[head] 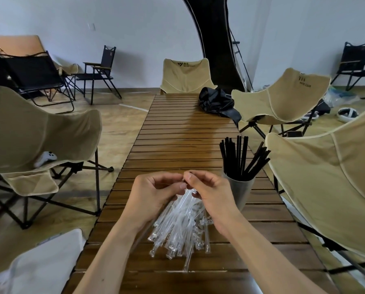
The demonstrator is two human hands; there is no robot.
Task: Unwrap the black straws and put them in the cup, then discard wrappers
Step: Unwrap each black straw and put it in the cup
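Clear wrappers [177,228], seemingly empty, fan out on the table [177,132] beneath both hands; left hand [154,193] and right hand [209,194] pinch their tops together. Black straws [241,158] fill the cup [240,192]; only discarding apparently remains.

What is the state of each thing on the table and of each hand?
black straws: unwrapped, standing in the cup
cup: upright, holding straws
clear wrappers: empty, bunched in a pile
left hand: pinches wrapper ends
right hand: pinches wrapper ends
black bag: crumpled, at the far end
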